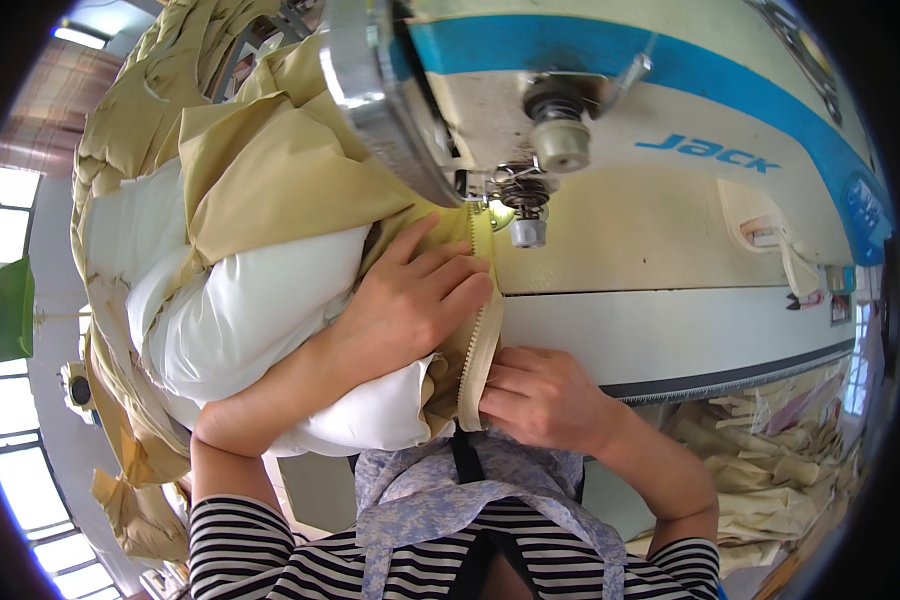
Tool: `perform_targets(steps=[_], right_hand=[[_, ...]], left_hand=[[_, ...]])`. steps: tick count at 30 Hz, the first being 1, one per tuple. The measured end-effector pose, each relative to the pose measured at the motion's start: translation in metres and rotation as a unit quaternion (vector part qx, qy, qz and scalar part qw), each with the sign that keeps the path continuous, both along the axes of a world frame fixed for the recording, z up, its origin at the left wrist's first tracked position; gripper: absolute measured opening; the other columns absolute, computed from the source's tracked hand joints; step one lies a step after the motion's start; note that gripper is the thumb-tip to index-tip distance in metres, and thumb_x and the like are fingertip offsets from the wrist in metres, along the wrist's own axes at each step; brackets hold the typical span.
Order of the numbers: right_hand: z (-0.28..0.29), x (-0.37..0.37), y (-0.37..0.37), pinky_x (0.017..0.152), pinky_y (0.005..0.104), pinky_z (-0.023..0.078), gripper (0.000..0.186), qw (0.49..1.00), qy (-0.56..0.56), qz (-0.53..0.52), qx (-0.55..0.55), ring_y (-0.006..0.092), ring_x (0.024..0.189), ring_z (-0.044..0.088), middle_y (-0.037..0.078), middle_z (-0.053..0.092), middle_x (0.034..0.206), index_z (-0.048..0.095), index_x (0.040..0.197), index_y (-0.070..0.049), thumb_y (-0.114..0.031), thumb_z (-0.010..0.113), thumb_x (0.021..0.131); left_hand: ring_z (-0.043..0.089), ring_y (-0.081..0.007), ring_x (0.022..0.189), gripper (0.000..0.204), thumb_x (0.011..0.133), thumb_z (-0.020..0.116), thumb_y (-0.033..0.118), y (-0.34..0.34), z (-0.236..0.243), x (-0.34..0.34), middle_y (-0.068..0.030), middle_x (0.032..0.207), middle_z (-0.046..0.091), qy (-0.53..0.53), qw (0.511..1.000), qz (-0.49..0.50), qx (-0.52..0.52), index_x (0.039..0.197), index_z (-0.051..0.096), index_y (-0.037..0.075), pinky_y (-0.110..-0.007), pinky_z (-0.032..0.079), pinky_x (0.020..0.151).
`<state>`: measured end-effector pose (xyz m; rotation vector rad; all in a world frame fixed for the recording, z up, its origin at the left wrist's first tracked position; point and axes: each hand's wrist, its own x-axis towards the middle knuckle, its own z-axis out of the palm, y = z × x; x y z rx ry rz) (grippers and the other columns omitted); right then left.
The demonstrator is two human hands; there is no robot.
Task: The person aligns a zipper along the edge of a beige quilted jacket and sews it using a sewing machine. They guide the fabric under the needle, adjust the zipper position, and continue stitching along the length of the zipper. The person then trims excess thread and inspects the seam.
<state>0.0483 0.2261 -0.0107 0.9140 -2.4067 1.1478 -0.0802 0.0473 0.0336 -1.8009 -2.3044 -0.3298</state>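
A cream zipper runs from under the needle area of a white and blue sewing machine down toward me, along the edge of a tan garment. White puffy lining bulges out of the garment to the left. My left hand rests on the tan cloth beside the zipper, its fingers stretched out, with the fingertips near the teeth. Closer to me, my right hand pinches the right edge of the zipper tape. The needle and presser foot are mostly hidden by the machine head.
Tension knobs jut from the machine head above the zipper. A ruler strip lines the front edge of the white table. Tan cloth pieces are heaped at lower right. A green panel stands far left.
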Motion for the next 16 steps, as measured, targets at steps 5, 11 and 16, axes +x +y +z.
perform_targets(steps=[5, 11, 16], right_hand=[[0.003, -0.009, -0.004, 0.066, 0.0328, 0.056, 0.014, 1.000, -0.011, -0.021, -0.001, 0.0194, 0.082, 0.063, 0.001, 0.062, 0.085, 0.065, 0.088, -0.007, -0.008, 0.070, 0.075], [0.009, -0.034, -0.001, 0.066, 0.0360, 0.057, 0.017, 0.998, -0.023, -0.051, 0.002, 0.0234, 0.083, 0.065, 0.004, 0.064, 0.085, 0.066, 0.087, -0.006, -0.002, 0.073, 0.073], [0.014, -0.045, -0.005, 0.067, 0.0356, 0.058, 0.015, 0.996, -0.009, -0.082, 0.016, 0.0244, 0.084, 0.066, 0.006, 0.065, 0.086, 0.067, 0.088, -0.006, -0.001, 0.072, 0.074]], left_hand=[[0.067, -0.0231, 0.087, 0.020, 0.076, 0.063, 0.011, 0.003, -0.010, -0.016, -0.0059, 0.084, 0.063, 0.046, 0.998, -0.010, 0.031, 0.095, 0.061, 0.006, -0.050, 0.047, 0.101], [0.066, -0.0188, 0.078, 0.015, 0.079, 0.067, 0.014, 0.005, -0.013, -0.057, -0.0009, 0.076, 0.061, 0.057, 0.994, -0.065, 0.071, 0.093, 0.061, 0.010, -0.040, 0.048, 0.088], [0.067, -0.0162, 0.085, 0.020, 0.079, 0.072, 0.017, 0.002, -0.012, -0.073, 0.0005, 0.085, 0.070, -0.002, 0.992, -0.103, 0.071, 0.098, 0.067, 0.016, -0.038, 0.045, 0.088]])
